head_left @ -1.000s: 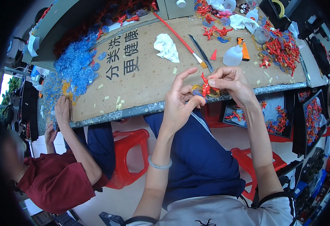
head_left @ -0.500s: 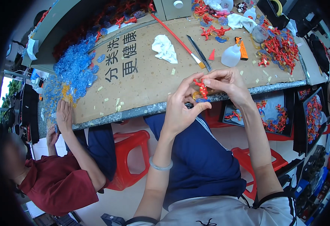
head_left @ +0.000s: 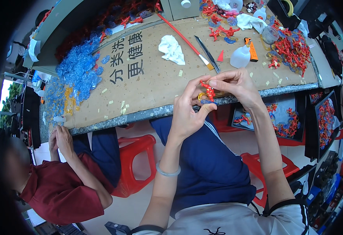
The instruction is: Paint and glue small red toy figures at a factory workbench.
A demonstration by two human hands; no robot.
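The left hand (head_left: 189,110) is closed on a small red figure (head_left: 209,92), its fingers curled behind it and its thumb laid along its lower end. The right hand (head_left: 240,87) pinches the same figure between thumb and fingertips, near the top and right side. The red figure is held upright, slightly tilted, over the near edge of the workbench (head_left: 140,117), between the two hands. At its foot sits a blue piece (head_left: 208,102), and a clear yellow piece (head_left: 200,96) shows at its left; how they join is too small to tell. A pale bracelet (head_left: 167,171) rings the left wrist, below the red figure.

Just beyond the red figure lie a slim black tool (head_left: 207,54) and a red-handled brush (head_left: 181,33), with a white crumpled tissue (head_left: 171,49) to their left. Beyond the figure and to its right stand a white squeeze bottle (head_left: 240,58) and an orange-and-black box (head_left: 252,50); farther right is a heap of red figures (head_left: 295,49). To the right and lower than the figure is a dark tray (head_left: 283,105) holding more. Well left of it are a blue heap (head_left: 79,60) and a co-worker's hands (head_left: 64,141).
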